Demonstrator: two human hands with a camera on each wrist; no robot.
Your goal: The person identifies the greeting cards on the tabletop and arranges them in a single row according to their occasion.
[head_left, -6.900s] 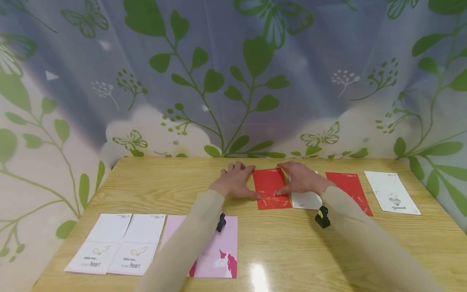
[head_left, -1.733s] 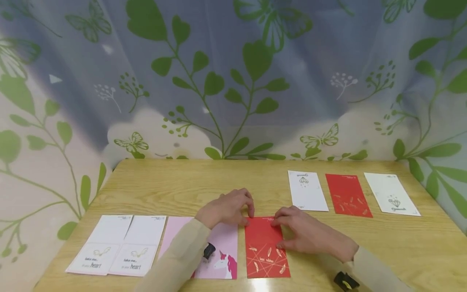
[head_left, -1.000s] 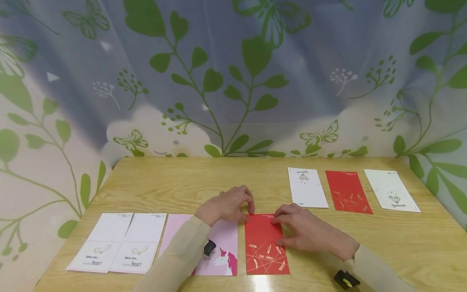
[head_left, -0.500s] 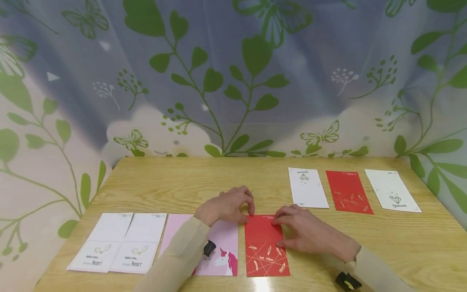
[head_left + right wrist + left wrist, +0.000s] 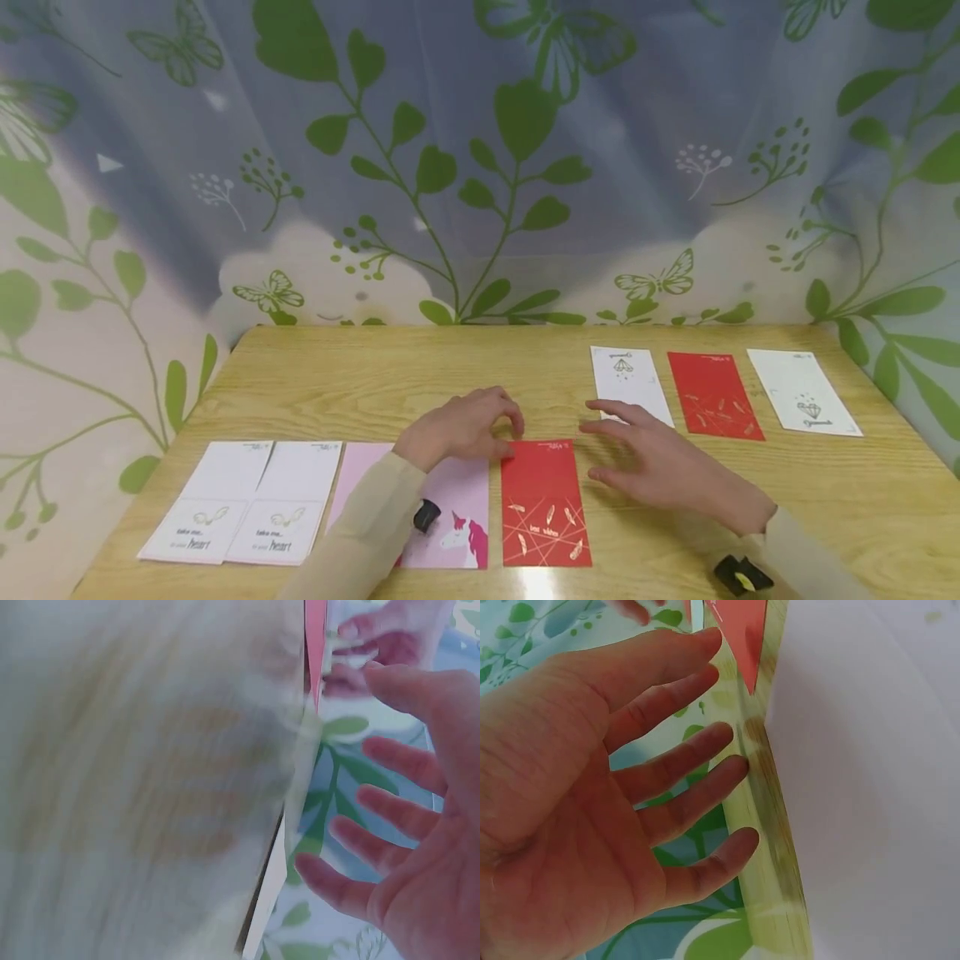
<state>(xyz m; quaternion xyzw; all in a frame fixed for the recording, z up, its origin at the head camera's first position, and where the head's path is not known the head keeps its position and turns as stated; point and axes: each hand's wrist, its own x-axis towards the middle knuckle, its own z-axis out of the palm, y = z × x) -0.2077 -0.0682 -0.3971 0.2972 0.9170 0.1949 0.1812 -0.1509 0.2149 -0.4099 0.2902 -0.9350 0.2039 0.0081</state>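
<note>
A red "best wishes" card printed with pale feathers lies flat near the table's front. My left hand is at its upper left corner, thumb touching or very near the edge. In the left wrist view the left hand has its fingers spread and loosely extended. To the card's right, apart from it, hovers my right hand with separated fingers. The right wrist view also shows the right hand holding nothing. Pink paper with a unicorn lies left of the red card, partly hidden by my left forearm.
Two white "take me" cards lie at the front left of the wooden table. At the back right are a white card, a red card and another white card. A patterned curtain hangs behind.
The feather card has come from the back row to the front row, beside the pink paper. Within the last half second my right hand has left it and moved right; the left hand stays.
</note>
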